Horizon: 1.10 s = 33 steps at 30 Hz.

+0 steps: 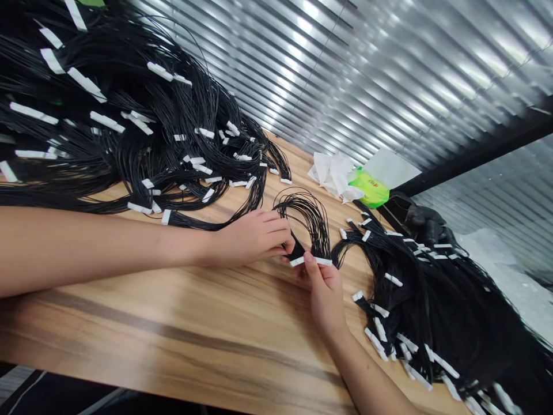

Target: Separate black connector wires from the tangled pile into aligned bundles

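A small bundle of thin black wires (302, 222) arches up in a loop between my hands, with white connectors (311, 261) at its lower end. My right hand (324, 297) pinches those connectors between thumb and fingers. My left hand (254, 239) grips the black wires of the bundle just left of the connectors. A large heap of similar wires with white connectors (129, 132) lies at the far left, close behind my left forearm. A second heap (432, 300) lies to the right of my right hand.
Both heaps rest on a wooden tabletop (173, 311), which runs to a front edge at the bottom. Crumpled white tissue (332, 176) and a green packet (369, 188) lie at the back. A black bag (425, 222) sits at the right, before a ribbed metal wall (345, 69).
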Each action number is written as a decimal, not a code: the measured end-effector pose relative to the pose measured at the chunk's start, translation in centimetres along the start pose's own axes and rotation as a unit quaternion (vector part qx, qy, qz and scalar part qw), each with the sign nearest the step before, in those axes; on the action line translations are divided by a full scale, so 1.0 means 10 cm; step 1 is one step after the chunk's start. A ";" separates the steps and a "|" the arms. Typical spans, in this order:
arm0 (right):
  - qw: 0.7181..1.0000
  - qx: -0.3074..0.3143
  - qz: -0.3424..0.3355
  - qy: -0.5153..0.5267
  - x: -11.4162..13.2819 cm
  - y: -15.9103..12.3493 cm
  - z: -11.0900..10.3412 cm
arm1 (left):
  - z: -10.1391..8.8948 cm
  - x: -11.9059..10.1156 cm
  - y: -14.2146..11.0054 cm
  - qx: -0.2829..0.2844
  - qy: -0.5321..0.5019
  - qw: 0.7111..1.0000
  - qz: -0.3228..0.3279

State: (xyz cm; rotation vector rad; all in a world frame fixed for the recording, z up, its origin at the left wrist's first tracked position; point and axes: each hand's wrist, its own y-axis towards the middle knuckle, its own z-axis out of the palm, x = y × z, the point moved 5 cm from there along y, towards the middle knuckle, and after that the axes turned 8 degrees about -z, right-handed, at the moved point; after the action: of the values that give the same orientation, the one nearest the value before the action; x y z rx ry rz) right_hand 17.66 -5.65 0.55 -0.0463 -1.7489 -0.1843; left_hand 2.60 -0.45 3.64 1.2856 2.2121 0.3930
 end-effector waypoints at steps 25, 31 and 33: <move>0.970 -0.136 -0.025 0.201 -0.02 0.08 -0.16 | 0.00 0.28 -0.04 0.000 -0.196 0.948 -0.249; 0.981 -0.109 -0.055 0.153 -0.06 0.03 -0.15 | 0.03 0.35 -0.05 -0.007 -0.231 0.933 -0.278; 0.983 -0.094 -0.056 0.145 -0.06 0.02 -0.14 | 0.03 0.37 -0.05 -0.014 -0.253 0.923 -0.290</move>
State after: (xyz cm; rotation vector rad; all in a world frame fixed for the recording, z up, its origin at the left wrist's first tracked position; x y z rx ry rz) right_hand 19.14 -5.63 0.20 -0.0552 -1.4397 -0.4175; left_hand 0.97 2.46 1.98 0.5681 1.9899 -0.1292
